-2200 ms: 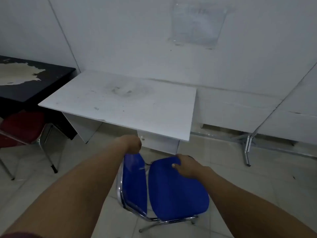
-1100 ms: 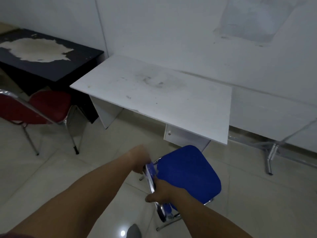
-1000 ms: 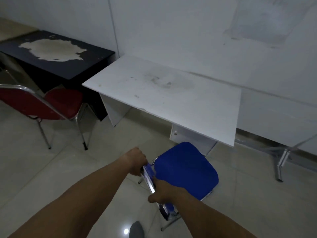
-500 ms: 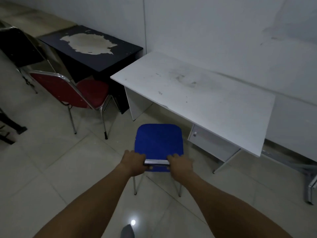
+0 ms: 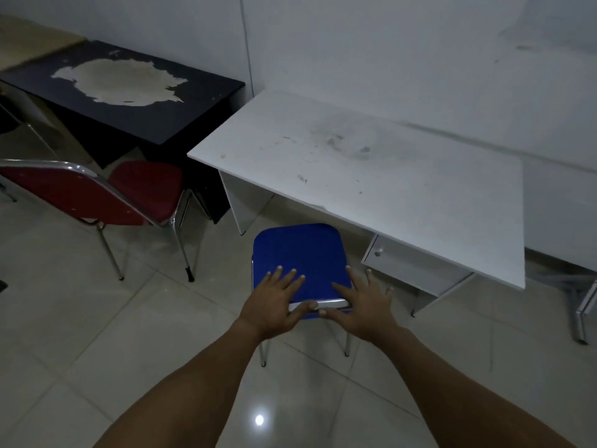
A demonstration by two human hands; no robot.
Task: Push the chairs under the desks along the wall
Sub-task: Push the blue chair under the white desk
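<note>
A blue chair [image 5: 298, 253] with chrome legs stands upright in front of the white desk [image 5: 371, 176], its seat's far edge just at the desk's front edge. My left hand [image 5: 274, 302] and my right hand [image 5: 361, 302] hover over the chrome top rail of its backrest, fingers spread, thumbs touching the rail. Neither hand grips it. A red chair [image 5: 97, 192] stands to the left, in front of the black desk [image 5: 129, 92].
The white desk has a small drawer unit [image 5: 410, 270] under its right side. Folded metal table legs [image 5: 584, 305] lie by the wall at the right. Both desks stand against the white wall. The tiled floor [image 5: 97, 334] stretches around the chairs.
The blue chair was turned to face the desk and moved left. Both hands, which gripped the backrest rail half a second ago, have opened with fingers spread.
</note>
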